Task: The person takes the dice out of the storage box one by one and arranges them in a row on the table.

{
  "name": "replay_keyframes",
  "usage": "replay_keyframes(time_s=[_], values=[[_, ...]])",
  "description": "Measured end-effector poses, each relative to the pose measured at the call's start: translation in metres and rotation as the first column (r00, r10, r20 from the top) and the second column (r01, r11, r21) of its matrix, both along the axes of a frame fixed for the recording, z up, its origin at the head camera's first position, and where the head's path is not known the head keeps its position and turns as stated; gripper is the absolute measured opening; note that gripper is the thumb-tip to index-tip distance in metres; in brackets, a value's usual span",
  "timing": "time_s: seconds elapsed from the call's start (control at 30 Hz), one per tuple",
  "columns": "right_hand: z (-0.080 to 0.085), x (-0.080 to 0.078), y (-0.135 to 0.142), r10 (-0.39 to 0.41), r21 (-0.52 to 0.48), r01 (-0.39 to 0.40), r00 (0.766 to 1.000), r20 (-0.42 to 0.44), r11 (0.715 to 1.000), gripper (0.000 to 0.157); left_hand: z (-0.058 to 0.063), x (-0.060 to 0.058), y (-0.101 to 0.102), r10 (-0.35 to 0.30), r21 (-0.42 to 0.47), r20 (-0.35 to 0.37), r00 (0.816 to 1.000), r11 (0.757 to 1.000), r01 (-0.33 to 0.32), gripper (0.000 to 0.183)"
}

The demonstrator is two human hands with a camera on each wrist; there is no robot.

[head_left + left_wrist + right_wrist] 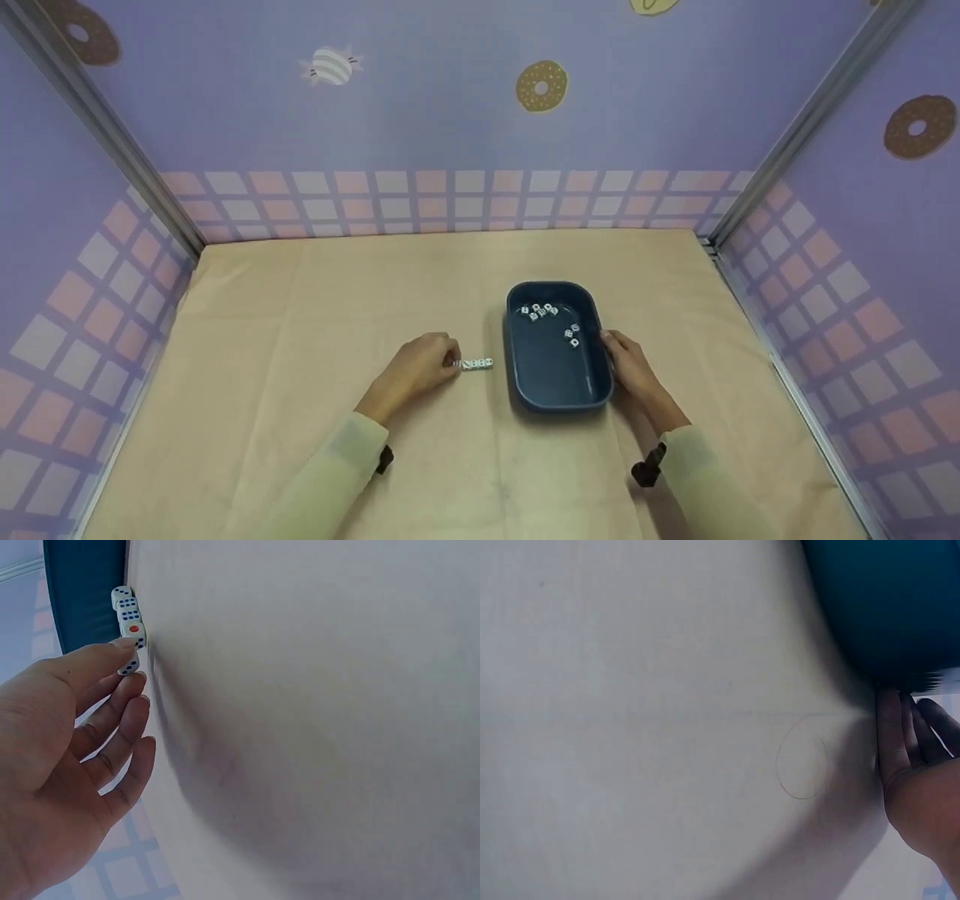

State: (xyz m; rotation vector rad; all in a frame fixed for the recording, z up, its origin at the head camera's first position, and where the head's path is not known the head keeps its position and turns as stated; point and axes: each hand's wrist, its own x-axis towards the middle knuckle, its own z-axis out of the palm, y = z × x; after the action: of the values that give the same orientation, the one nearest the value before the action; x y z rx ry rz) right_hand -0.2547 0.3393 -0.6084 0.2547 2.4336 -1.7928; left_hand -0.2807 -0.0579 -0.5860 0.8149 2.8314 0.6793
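Note:
My left hand (pixel 429 358) pinches a white die (pixel 130 665) between thumb and fingers at the near end of a short row of dice (pixel 480 364). The row lies straight on the cloth, its dice side by side, with blue pips and one red pip facing the left wrist camera. To the right of the row stands a dark blue rectangular tub (pixel 559 382) with rounded corners. Inside it several loose dice (pixel 540 310) lie toward the far end, and three more dice (pixel 573 334) near the right wall. My right hand (pixel 630 364) holds the tub's right side, its fingers (pixel 891 731) against the outside.
A beige cloth (pixel 337 285) with fold creases covers the table. Purple patterned panels (pixel 420 120) enclose the back and both sides, with metal posts (pixel 810 120) at the corners. A dark wrist strap (pixel 649 466) shows at the right sleeve.

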Motion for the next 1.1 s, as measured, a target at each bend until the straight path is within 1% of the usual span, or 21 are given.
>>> replay_keyframes(time_s=[0.1, 0.23, 0.5, 0.63, 0.7, 0.8, 0.87, 0.97, 1.1], values=[[-0.001, 0.000, 0.000, 0.008, -0.004, -0.008, 1.000, 0.010, 1.000, 0.057, -0.003, 0.001, 0.002, -0.003, -0.014, -0.031, 1.000, 1.000, 0.003, 0.014], [-0.003, 0.001, 0.000, 0.018, -0.018, -0.018, 1.000, 0.014, 1.000, 0.060, -0.007, 0.002, 0.002, -0.011, -0.012, -0.048, 0.999, 1.000, 0.010, 0.015], [-0.002, 0.000, -0.001, 0.007, -0.013, -0.007, 1.000, 0.015, 1.000, 0.058, -0.012, 0.001, 0.003, -0.003, 0.009, -0.051, 0.999, 1.000, 0.003, 0.014], [0.000, -0.001, -0.001, 0.000, 0.001, 0.000, 1.000, 0.010, 1.000, 0.058, -0.012, -0.001, 0.003, 0.000, 0.017, -0.043, 0.999, 1.000, 0.001, 0.014], [0.001, -0.001, -0.001, 0.002, 0.002, -0.002, 1.000, 0.004, 1.000, 0.058, -0.010, -0.002, 0.003, 0.008, 0.019, -0.036, 0.999, 1.000, -0.007, 0.017], [0.001, -0.002, 0.000, -0.001, -0.001, 0.001, 1.000, 0.002, 1.000, 0.057, -0.004, -0.004, 0.006, 0.019, 0.046, -0.020, 1.000, 0.999, -0.018, 0.025], [0.001, -0.003, 0.000, -0.003, 0.002, 0.003, 1.000, 0.003, 1.000, 0.056, 0.003, -0.006, 0.010, 0.023, 0.082, -0.004, 1.000, 0.996, -0.022, 0.030], [0.001, -0.003, 0.001, -0.003, 0.006, 0.003, 1.000, 0.013, 1.000, 0.056, 0.018, -0.010, 0.021, 0.000, 0.160, 0.006, 1.000, 0.987, -0.001, 0.035], [0.000, -0.001, 0.000, 0.002, -0.006, -0.002, 1.000, 0.029, 1.000, 0.056, 0.037, -0.013, 0.043, -0.044, 0.222, -0.015, 0.999, 0.974, 0.046, 0.036]])
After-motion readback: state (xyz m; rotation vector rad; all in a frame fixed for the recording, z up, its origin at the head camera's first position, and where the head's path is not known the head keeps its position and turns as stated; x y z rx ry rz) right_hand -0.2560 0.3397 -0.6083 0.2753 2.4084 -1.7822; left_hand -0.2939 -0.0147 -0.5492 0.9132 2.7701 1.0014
